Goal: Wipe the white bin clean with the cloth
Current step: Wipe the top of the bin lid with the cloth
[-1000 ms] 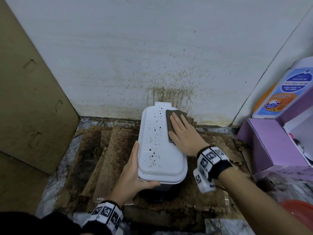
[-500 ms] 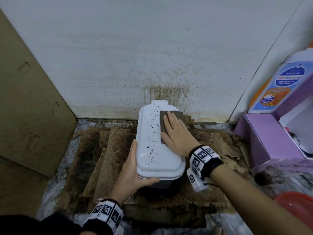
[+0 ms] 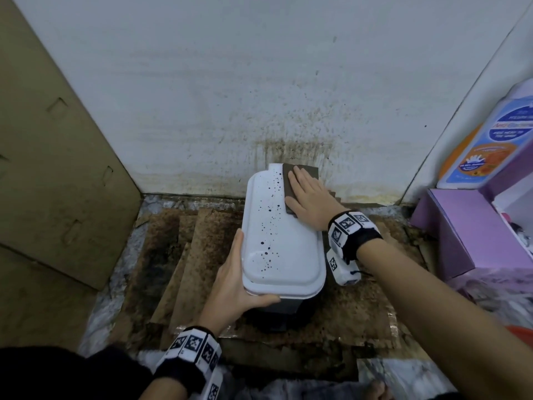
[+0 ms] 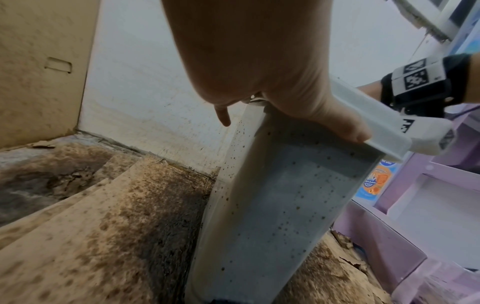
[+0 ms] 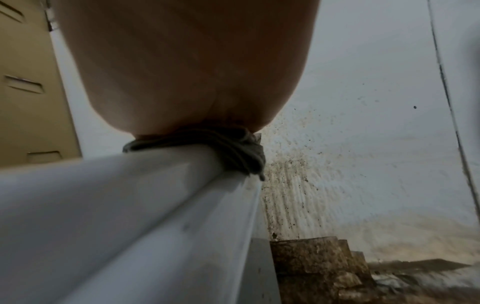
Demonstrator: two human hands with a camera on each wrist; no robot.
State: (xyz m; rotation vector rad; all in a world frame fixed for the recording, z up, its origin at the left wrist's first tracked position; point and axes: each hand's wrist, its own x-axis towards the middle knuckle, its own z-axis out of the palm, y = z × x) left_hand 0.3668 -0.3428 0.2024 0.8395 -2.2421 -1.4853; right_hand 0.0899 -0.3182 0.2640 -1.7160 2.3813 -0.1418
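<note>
A white bin [image 3: 284, 243] with a dark-speckled lid stands on the floor near the back wall. A folded brown cloth [image 3: 291, 180] lies on the far right part of the lid. My right hand [image 3: 308, 194] presses flat on the cloth with straight fingers. My left hand [image 3: 239, 281] grips the lid's near left corner, thumb under the front rim. In the left wrist view the bin's spotted side [image 4: 280, 205] runs down from my left hand [image 4: 285, 92]. The right wrist view shows the bunched cloth [image 5: 233, 150] pinned under my palm on the lid's edge [image 5: 130, 195].
Stained brown cardboard sheets [image 3: 184, 255] cover the floor around the bin. The white wall [image 3: 288, 145] behind carries brown splatter. A tan cardboard panel [image 3: 57, 140] stands at the left. A purple box [image 3: 461, 226] and a labelled bottle [image 3: 487, 145] sit at the right.
My right hand has slid the cloth along the lid towards the far end near the wall. The left hand keeps its grip on the near corner.
</note>
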